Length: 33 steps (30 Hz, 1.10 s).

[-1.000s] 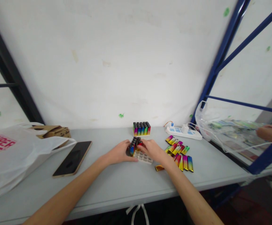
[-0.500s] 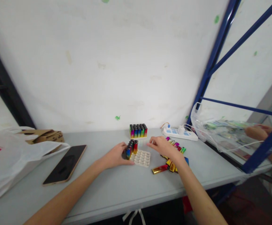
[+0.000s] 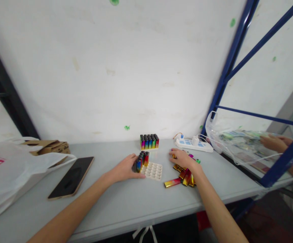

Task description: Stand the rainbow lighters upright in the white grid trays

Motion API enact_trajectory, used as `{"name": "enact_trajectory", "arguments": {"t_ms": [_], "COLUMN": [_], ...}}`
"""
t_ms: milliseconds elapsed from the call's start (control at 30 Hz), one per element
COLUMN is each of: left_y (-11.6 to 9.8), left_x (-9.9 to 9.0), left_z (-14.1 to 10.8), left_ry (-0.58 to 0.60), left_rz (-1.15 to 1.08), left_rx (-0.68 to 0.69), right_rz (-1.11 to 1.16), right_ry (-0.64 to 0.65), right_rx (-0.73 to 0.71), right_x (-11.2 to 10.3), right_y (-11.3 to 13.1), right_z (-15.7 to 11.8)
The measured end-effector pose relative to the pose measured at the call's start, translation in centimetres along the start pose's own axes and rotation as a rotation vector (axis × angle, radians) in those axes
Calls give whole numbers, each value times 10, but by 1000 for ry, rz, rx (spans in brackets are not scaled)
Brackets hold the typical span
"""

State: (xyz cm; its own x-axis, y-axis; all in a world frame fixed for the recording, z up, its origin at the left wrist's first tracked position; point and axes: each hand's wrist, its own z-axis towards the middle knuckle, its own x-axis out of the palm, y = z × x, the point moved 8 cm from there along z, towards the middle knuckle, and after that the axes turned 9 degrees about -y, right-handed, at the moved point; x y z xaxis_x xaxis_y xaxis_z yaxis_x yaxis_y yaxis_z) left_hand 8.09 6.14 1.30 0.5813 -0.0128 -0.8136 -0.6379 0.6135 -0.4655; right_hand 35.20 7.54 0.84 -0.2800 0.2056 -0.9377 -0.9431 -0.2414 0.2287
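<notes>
A white tray (image 3: 154,171) with rows of round-edged pockets lies on the table, its left side holding several upright shiny rainbow-coloured lighters (image 3: 142,160). My left hand (image 3: 127,167) is closed around the tray's left end, thumb at the front corner and fingers behind the lighters. To the right, my right hand (image 3: 183,158) reaches over a loose pile of metallic lighters (image 3: 185,176), its fingers curled about a gold-looking lighter (image 3: 174,156) at the pile's left edge. The palm and forearm cover part of the pile.
Behind the tray stands a full block of lighters (image 3: 149,141). A white power strip (image 3: 194,144) lies near the wall. To the left are a phone (image 3: 71,177), a plastic bag (image 3: 15,175) and cardboard (image 3: 52,147). Beyond the blue rack post (image 3: 224,74), another person's hands (image 3: 275,142) are visible.
My right hand has moved right, from beside the tray to the lighter pile, and its fingers have come down there. My left hand has stayed at the tray.
</notes>
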Motion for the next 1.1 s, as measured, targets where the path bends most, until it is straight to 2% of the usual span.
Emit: {"name": "enact_trajectory", "arguments": {"t_ms": [100, 167, 300, 367, 433, 533, 600, 667, 767, 867, 1000, 1100], "left_y": [-1, 0, -1, -1, -2, -3, -2, -2, -3, -2, -2, -4], "left_x": [0, 1, 3, 3, 2, 1, 1, 1, 2, 2, 1, 1], "left_z": [1, 1, 1, 1, 1, 0, 0, 0, 0, 0, 0, 0], "left_ry": [-9, -3, 17, 19, 22, 22, 26, 38, 45, 31, 26, 34], "left_rz": [-10, -5, 2, 3, 4, 4, 2, 0, -5, -16, -23, -31], "left_rx": [7, 8, 7, 9, 12, 3, -11, -15, -3, 3, 2, 5], "right_rz": [149, 221, 176, 120, 111, 228, 399, 641, 1019, 1250, 1324, 1273], "right_ry": [-20, -54, -129, -118, -100, -135, -178, -174, -74, -15, 27, -21], "right_rx": [-185, -238, -124, -58, -63, -136, -137, -91, -25, 39, 190, 313], "right_x": [-7, -11, -8, -2, 1, -4, -12, -16, -15, -14, -2, 5], "right_y": [30, 41, 40, 38, 41, 49, 51, 53, 66, 84, 98, 96], "right_z": [1, 1, 3, 3, 3, 2, 2, 2, 2, 3, 4, 2]}}
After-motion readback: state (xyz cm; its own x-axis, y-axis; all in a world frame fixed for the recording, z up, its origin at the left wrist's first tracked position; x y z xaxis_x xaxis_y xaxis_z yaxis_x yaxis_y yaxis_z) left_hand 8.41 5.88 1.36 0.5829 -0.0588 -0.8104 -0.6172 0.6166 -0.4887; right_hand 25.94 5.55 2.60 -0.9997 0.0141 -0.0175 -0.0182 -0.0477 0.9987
